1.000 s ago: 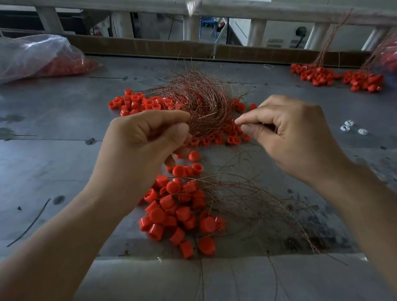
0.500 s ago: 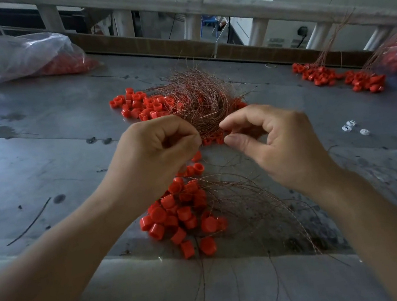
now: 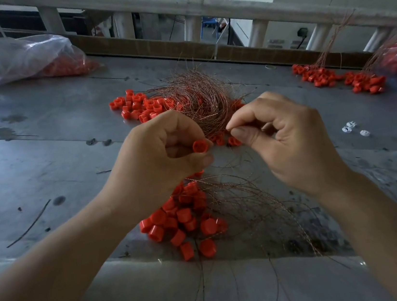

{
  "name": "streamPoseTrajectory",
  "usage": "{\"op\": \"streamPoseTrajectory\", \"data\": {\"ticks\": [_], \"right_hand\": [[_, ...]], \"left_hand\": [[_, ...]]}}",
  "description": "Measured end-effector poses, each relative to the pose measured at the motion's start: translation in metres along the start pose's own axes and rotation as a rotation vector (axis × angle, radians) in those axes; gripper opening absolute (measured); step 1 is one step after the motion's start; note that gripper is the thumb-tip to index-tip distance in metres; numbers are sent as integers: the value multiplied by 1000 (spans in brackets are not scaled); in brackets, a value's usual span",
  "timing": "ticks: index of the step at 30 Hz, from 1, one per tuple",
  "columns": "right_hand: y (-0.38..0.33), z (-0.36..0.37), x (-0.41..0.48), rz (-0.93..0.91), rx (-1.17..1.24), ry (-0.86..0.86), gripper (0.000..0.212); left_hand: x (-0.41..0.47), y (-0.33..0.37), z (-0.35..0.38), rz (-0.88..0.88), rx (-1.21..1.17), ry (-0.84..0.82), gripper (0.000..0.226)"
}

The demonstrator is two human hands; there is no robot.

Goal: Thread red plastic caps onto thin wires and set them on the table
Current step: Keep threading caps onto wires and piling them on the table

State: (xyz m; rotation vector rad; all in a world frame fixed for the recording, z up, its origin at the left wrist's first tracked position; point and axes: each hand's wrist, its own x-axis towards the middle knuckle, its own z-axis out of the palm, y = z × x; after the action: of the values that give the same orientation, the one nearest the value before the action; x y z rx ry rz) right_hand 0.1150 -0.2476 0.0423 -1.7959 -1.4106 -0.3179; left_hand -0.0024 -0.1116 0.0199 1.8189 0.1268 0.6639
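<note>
Fingers of the left hand are curled in tight. Thumb and forefinger grip one round red plastic cap, hollow end showing, just in front of the tangled nest of thin copper-coloured wires. Fingers of the right hand are also narrow: thumb and forefinger tips pinch together on a thin wire strand at the nest's near edge, the other fingers folded under. The held cap and the pinch sit close but apart.

Counts, all placed from the nest:
- Loose red caps, far heap: one heap, touching the nest's left side and partly under it. Too many to count.
- Near heap of red caps: one heap, on the camera side of the nest, below the hands, with wires trailing off it toward the camera. Roughly two dozen; no exact count possible.
- Right-hand clusters of red caps: two, well to the right, wires standing up from them.
- Small white plastic pieces: three, right of the nest.
- Clear plastic bag of red caps: one, far left.
- Dark thin stick: one, left and nearer.

Everything lies on the grey metal table; a pale wooden railing runs beyond the nest.
</note>
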Motion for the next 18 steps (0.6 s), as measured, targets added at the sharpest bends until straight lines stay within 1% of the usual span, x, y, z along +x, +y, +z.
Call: {"op": "streamPoseTrajectory", "data": {"ticks": [4, 8, 12, 18], "right_hand": [[-2, 0, -1, -31, -3, -7, 6], [-2, 1, -1, -42, -9, -20, 7], [-3, 4, -3, -19, 8, -72, 8], [-7, 9, -5, -9, 21, -139, 7]], "left_hand": [[0, 0, 0, 2, -57, -12, 23], [0, 2, 0, 6, -60, -2, 24], [-1, 4, -1, 12, -13, 5, 26], [-1, 5, -1, 2, -67, -14, 29]]}}
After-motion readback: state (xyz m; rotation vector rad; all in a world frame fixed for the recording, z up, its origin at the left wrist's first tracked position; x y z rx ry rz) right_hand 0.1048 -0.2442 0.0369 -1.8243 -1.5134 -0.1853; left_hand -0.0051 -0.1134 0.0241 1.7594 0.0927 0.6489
